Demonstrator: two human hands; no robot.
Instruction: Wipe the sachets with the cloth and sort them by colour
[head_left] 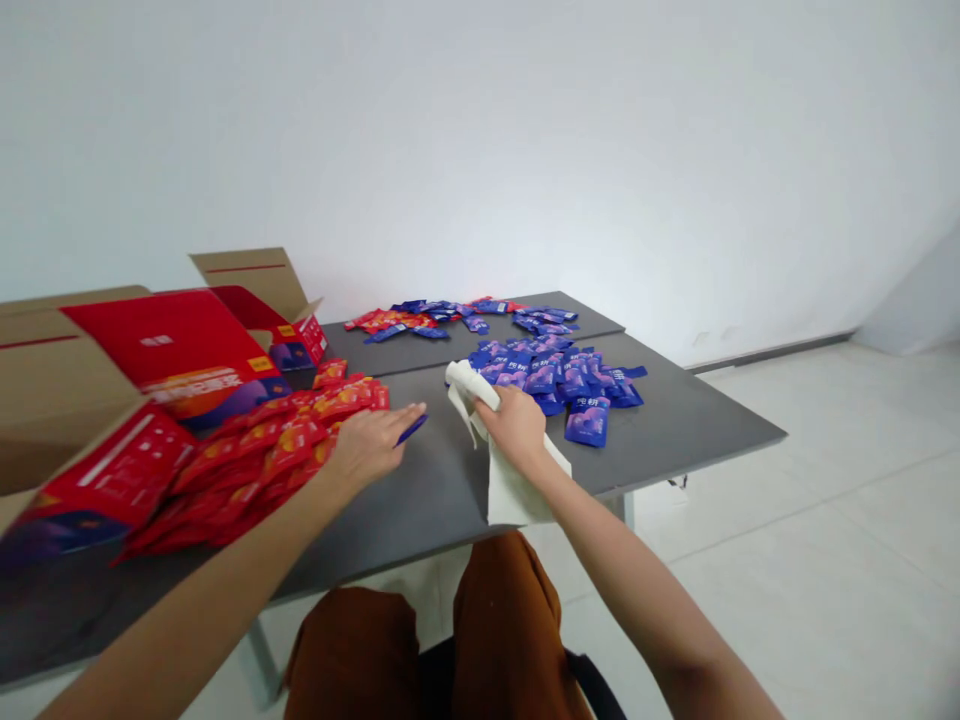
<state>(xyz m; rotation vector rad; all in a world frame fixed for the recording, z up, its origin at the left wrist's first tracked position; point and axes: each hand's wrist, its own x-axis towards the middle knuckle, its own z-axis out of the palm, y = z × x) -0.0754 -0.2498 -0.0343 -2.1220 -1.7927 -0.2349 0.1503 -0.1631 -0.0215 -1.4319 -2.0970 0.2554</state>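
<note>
In the middle of the table, my left hand is beside the red pile, with a small blue packet at its fingertips. My right hand is closed round a bunched-up white cloth, possibly a bag. Its upper end sticks out past my fingers as a roll, and the lower part hangs over the table's front edge. Just beyond that hand lies a heap of blue-purple packets, with one packet lying apart at its near side. Red packets form a large overlapping pile on the left.
An open red carton stands at the left with its brown flaps up. Behind it is another open carton. More red packets and blue packets lie along the back of the dark table, near the wall.
</note>
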